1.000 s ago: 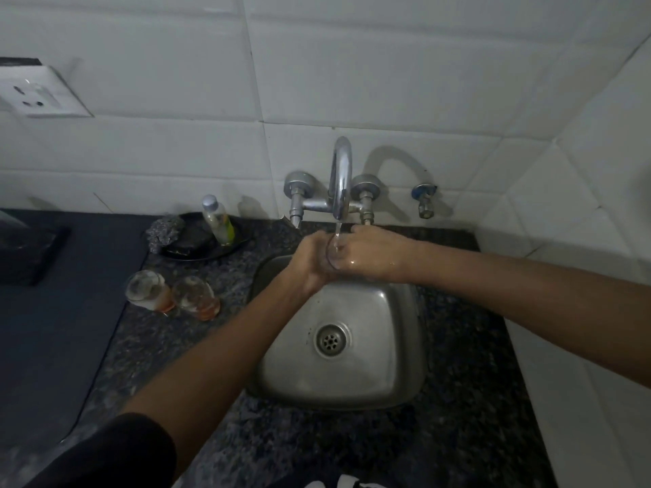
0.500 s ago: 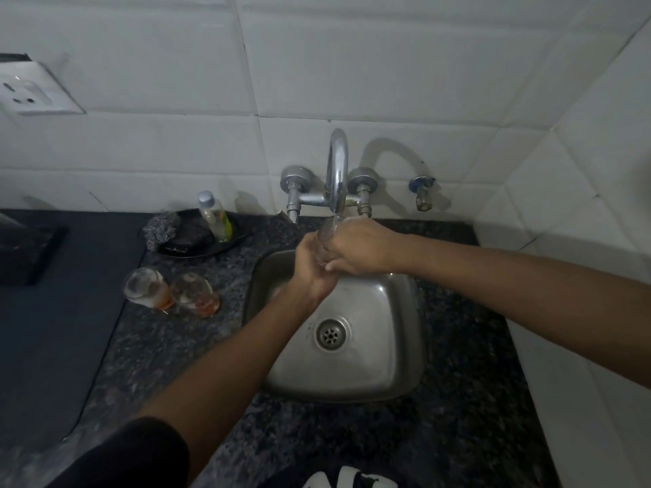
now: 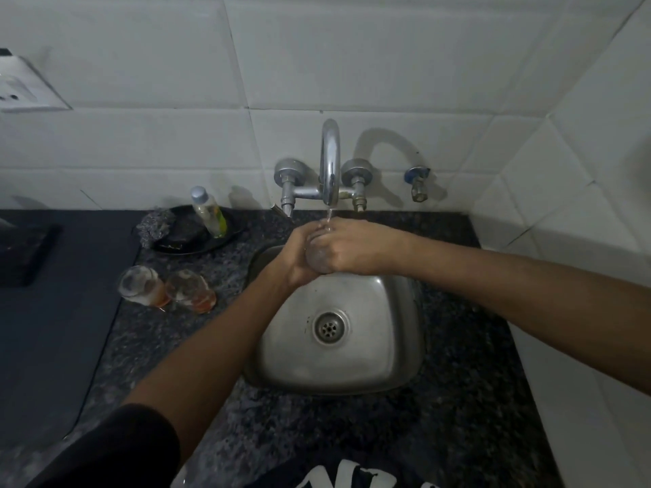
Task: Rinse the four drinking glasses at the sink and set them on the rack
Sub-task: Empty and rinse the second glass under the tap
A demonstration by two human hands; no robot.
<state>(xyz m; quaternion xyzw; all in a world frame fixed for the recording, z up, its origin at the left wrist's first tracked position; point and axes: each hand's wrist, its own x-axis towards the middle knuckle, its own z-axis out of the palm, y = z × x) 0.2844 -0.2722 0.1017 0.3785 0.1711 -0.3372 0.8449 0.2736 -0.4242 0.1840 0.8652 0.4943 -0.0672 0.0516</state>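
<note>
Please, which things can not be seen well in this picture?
- Head view: most of the held glass is hidden by the left hand and the right hand.
- Head view: no rack shows, and only three glasses; the two glasses on the counter are too dim to read their contents.
- Head view: the wall socket is cut by the left edge.

Clear glass (image 3: 317, 257) held under tap stream; 2 dirty glasses (image 3: 165, 288) on counter.
</note>
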